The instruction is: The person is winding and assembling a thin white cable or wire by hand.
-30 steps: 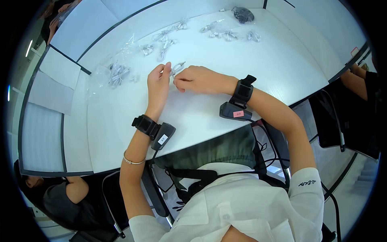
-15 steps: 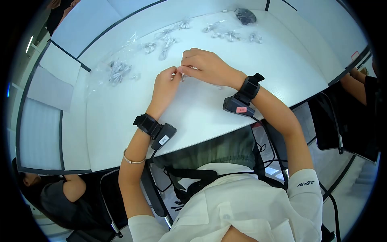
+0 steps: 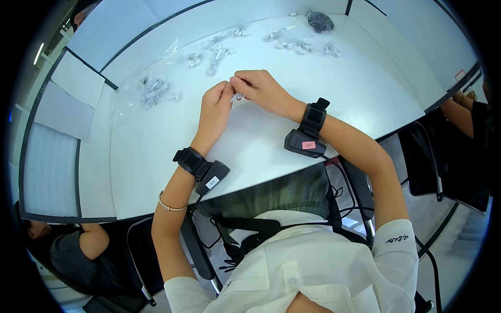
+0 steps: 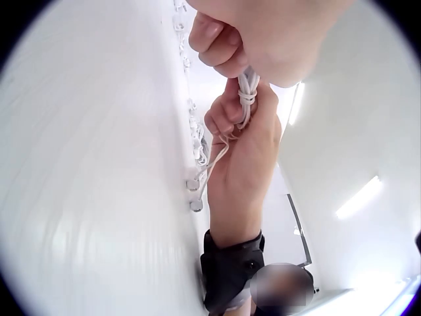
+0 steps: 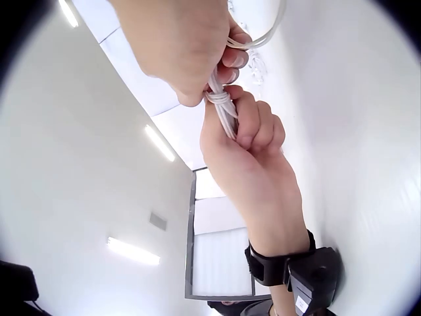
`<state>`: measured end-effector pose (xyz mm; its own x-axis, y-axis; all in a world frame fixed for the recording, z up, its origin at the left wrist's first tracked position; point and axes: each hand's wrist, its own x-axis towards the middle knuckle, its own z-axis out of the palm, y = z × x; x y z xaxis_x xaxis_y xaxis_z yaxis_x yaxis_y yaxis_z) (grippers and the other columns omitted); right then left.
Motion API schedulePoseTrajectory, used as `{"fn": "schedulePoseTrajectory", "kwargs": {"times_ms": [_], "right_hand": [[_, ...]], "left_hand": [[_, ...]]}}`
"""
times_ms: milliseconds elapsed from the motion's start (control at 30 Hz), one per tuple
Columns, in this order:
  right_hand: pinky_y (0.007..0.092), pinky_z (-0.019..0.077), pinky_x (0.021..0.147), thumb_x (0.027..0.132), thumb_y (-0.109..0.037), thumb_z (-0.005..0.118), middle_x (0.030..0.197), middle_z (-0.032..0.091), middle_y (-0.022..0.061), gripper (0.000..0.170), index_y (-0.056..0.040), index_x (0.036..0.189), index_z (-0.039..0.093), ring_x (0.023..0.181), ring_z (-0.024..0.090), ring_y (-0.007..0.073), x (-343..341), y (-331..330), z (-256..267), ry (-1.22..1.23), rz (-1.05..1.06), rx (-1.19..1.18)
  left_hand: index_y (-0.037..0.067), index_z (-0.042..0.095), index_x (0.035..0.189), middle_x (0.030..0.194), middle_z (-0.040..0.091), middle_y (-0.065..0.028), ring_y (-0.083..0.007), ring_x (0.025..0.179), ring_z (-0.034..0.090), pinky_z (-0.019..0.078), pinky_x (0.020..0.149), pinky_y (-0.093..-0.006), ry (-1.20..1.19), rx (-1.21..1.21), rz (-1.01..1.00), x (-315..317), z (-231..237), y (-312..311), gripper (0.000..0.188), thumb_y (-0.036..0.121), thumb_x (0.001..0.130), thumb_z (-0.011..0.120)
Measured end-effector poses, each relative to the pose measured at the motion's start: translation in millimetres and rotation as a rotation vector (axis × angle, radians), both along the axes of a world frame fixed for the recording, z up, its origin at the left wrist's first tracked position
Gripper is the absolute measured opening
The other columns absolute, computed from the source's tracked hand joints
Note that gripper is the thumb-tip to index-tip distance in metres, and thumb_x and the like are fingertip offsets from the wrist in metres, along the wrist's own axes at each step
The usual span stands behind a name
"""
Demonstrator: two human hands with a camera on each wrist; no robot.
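A bundle of white wired earphones (image 4: pixel 247 99) is between my two hands, its cord wound in several turns around the folded middle. My left hand (image 3: pixel 213 108) grips one end of the bundle with curled fingers, as the right wrist view shows. Fingers and thumb of my right hand (image 3: pixel 266 93) pinch the cord close beside the windings. Two small earbuds (image 4: pixel 194 195) dangle on thin strands below the right hand in the left wrist view. A loose loop of cord (image 5: pixel 266 38) curves out from the right hand in the right wrist view.
Several bundled white earphones (image 3: pixel 213 65) lie farther back on the white table (image 3: pixel 172 172), with more (image 3: pixel 297 47) to the right. At left a clear plastic bag (image 3: pixel 125 104) surrounds a pile of white cords (image 3: pixel 154 93). A dark bundle (image 3: pixel 319 22) sits by the back panel.
Both hands have moved up and come together around the bundle. The right hand first rose over the left, then dropped slightly; windings now show around the cord.
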<state>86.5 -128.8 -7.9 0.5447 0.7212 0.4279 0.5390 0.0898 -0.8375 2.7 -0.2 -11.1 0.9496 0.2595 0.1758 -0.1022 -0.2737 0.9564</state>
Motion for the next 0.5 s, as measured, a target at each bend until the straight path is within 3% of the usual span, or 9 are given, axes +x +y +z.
{"fn": "schedulePoseTrajectory", "kwargs": {"times_ms": [67, 167, 367, 500], "right_hand": [[0.0252, 0.0351, 0.05, 0.09, -0.021, 0.045, 0.057, 0.047, 0.0051, 0.03, 0.0032, 0.075, 0.053, 0.053, 0.04, 0.0093, 2.6, 1.4, -3.5, -0.014, -0.003, -0.018], [0.0258, 0.0333, 0.049, 0.09, -0.019, 0.045, 0.056, 0.046, 0.005, 0.028, 0.0034, 0.075, 0.053, 0.053, 0.037, 0.0093, 5.4, -0.2, -0.6, -0.072, -0.021, -0.044], [0.0262, 0.0319, 0.049, 0.089, -0.018, 0.047, 0.056, 0.041, 0.0037, 0.027, 0.0037, 0.072, 0.05, 0.053, 0.034, 0.0089, 8.8, -1.1, -1.8, -0.064, -0.068, 0.023], [0.0252, 0.0321, 0.049, 0.09, -0.019, 0.047, 0.057, 0.041, 0.0024, 0.029, 0.003, 0.071, 0.048, 0.054, 0.034, 0.0079, 5.8, -2.5, 0.5, -0.002, -0.054, 0.065]], "left_hand": [[0.005, 0.054, 0.078, 0.058, 0.036, 0.0063, -0.0023, 0.051, 0.027, 0.0233, 0.046, -0.0192, 0.106, -0.183, -0.024, -4.6, 9.9, -2.1, 0.026, 0.024, 0.093, 0.044], [0.006, 0.053, 0.076, 0.055, 0.03, 0.0069, -0.0036, 0.048, 0.026, 0.0237, 0.046, -0.02, 0.144, -0.323, -0.051, -3.2, 12.5, 2.4, 0.024, 0.024, 0.091, 0.046], [0.003, 0.054, 0.077, 0.057, 0.036, 0.0047, -0.0059, 0.05, 0.033, 0.031, 0.049, -0.0223, 0.062, -0.415, -0.107, -1.1, 10.0, 0.0, 0.022, 0.022, 0.088, 0.053], [0.003, 0.054, 0.082, 0.058, 0.039, 0.004, -0.0067, 0.053, 0.036, 0.0341, 0.054, -0.0233, -0.014, -0.434, -0.016, -0.9, 13.4, -6.4, 0.019, 0.021, 0.087, 0.057]]}}
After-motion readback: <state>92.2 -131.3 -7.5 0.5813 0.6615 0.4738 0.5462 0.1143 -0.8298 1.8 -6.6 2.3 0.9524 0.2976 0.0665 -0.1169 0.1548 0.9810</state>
